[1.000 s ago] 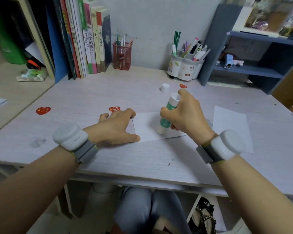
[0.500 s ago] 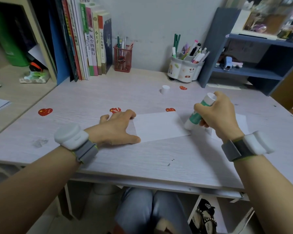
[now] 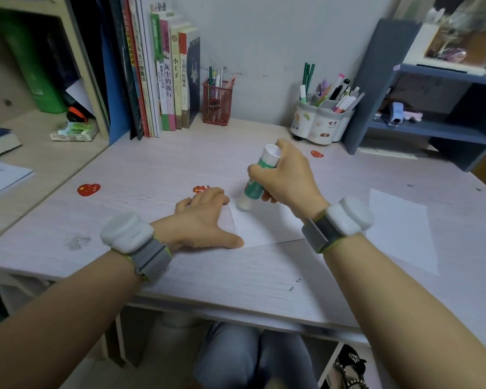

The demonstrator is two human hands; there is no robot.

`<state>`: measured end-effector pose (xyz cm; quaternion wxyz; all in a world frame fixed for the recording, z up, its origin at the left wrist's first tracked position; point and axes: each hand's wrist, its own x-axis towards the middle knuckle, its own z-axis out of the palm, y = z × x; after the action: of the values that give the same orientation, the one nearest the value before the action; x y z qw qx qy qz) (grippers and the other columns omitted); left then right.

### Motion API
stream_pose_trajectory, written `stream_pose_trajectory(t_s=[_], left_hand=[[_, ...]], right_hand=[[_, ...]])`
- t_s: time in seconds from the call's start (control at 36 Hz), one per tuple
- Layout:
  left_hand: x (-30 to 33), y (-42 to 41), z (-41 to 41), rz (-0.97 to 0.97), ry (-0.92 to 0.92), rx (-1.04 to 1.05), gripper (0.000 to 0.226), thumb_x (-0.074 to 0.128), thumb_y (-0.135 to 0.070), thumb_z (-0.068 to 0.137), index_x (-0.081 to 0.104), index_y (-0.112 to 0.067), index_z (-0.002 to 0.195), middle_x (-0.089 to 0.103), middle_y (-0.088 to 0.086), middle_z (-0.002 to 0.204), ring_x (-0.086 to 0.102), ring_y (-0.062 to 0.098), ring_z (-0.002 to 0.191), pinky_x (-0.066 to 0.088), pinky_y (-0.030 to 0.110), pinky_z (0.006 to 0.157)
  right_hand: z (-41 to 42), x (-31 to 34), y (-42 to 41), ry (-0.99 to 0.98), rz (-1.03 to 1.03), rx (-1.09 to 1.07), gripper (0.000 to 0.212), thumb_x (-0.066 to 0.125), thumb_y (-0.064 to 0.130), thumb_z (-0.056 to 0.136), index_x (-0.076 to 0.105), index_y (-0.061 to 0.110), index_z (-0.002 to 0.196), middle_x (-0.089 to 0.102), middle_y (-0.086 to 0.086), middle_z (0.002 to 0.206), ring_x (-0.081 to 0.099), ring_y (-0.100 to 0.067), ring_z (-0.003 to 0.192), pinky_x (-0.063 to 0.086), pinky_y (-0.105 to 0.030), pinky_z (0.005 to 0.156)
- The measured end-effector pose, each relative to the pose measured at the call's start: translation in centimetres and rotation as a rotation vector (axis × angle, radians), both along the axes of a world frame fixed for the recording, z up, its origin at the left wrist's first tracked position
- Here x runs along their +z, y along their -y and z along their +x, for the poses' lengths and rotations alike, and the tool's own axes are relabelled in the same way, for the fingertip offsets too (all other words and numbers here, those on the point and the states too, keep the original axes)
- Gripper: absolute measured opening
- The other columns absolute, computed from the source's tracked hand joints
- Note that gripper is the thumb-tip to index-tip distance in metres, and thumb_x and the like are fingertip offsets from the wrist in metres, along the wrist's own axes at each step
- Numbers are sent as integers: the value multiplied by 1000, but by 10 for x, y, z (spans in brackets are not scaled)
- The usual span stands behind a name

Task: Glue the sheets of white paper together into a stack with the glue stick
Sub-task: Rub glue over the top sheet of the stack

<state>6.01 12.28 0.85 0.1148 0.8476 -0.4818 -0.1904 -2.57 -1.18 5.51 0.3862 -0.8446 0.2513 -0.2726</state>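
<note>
Pale wood-grain desk (image 3: 236,276), laminate, matte, with a grey scuff near its left edge. Landmark: the sheet (image 3: 267,226), flat white paper, rectangular, lying at the desk's centre.

Left hand (image 3: 202,220): fingers spread flat, palm down, pressing on the sheet's left edge; thumb stretched along the near corner. Grey fabric strap with a rounded white plastic pod on the wrist.

Right hand (image 3: 286,178): fingers curled round the glue stick (image 3: 257,178), a white cylinder with a green label, tilted, top end toward the wall. Its lower white tip is at the sheet's far-left part, just right of the left fingers; actual contact with the paper cannot be told. Same strap and pod on this wrist.

Second sheet (image 3: 401,231): white, flat, well right of the sheet, apart from it.

Red heart sticker (image 3: 88,189), glossy, well left of the sheet; another (image 3: 317,154) beyond the sheet to the right.

Behind the sheet, at the wall: red wire-mesh cup (image 3: 217,103) with pens, left; white lobed plastic holder (image 3: 321,124) packed with markers, right. Upright books (image 3: 174,80) left of the mesh cup.
</note>
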Motion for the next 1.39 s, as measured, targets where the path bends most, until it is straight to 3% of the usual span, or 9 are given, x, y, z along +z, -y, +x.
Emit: stream_pose_trajectory(t_s=[0.22, 0.33, 0.58, 0.75, 0.94, 1.11, 1.19, 1.28, 1.39], left_hand=[[2, 6, 8, 65, 101, -25, 100, 48, -73, 56, 23, -24, 139, 26, -11, 132, 23, 11, 126, 16, 33, 102], [3, 5, 10, 68, 96, -56, 96, 47, -74, 56, 22, -32, 138, 25, -12, 135, 21, 12, 126, 15, 30, 92], [12, 5, 6, 159, 178, -94, 97, 39, -75, 58, 25, -28, 142, 21, -12, 144, 16, 15, 135, 10, 37, 108], [14, 4, 6, 179, 192, -94, 104, 35, -80, 51, 25, -29, 141, 22, -12, 143, 18, 16, 134, 9, 39, 109], [14, 4, 6, 179, 187, -102, 115, 25, -83, 41, 22, -30, 143, 19, -13, 145, 16, 14, 135, 8, 41, 110], [13, 1, 7, 146, 164, -106, 113, 24, -84, 42, 23, -31, 142, 18, -12, 146, 15, 14, 136, 7, 41, 111], [10, 3, 11, 129, 135, -77, 82, 30, -76, 71, 26, -33, 141, 17, -11, 149, 13, 15, 138, 6, 40, 111], [7, 8, 15, 63, 126, -28, 43, 28, -49, 95, 37, -34, 135, 25, -12, 145, 20, 14, 133, 11, 37, 108], [6, 14, 15, 47, 144, 4, 36, 28, -44, 97, 43, -33, 127, 31, -11, 139, 26, 17, 127, 14, 37, 106]], right_hand=[[12, -8, -3, -41, -25, 40, 33, 68, 23, 77, 43, 6, 91, 62, -19, 87, 63, -39, 75, 53, -56, 65], [12, -7, -2, -48, -18, 53, 31, 67, 22, 76, 38, 15, 81, 62, -18, 86, 64, -38, 75, 54, -54, 65], [-5, -5, 21, -54, -85, -35, 32, 67, 21, 77, 36, 15, 79, 60, -18, 88, 63, -41, 74, 54, -53, 60], [-30, -3, 46, -61, -116, -110, 29, 67, 19, 78, 42, 8, 88, 61, -19, 91, 64, -39, 70, 54, -38, 44], [-43, -4, 63, -77, -182, -179, 32, 68, 21, 77, 44, 6, 91, 60, -18, 87, 62, -41, 73, 54, -53, 60], [-53, -2, 65, -114, -372, -253, 30, 64, 18, 78, 41, 6, 91, 57, -14, 84, 57, -40, 78, 50, -52, 68], [-61, 6, 52, 34, -254, -225, 30, 66, 21, 76, 41, 9, 87, 58, -10, 81, 60, -35, 70, 53, -49, 60], [-62, 14, 18, 55, -91, -22, 27, 68, 16, 77, 44, 9, 86, 60, -10, 79, 56, -23, 54, 44, -23, 39], [-54, 8, -16, 49, -100, 122, 36, 68, 17, 77, 48, -1, 101, 62, -19, 79, 60, -34, 58, 48, -35, 43]])
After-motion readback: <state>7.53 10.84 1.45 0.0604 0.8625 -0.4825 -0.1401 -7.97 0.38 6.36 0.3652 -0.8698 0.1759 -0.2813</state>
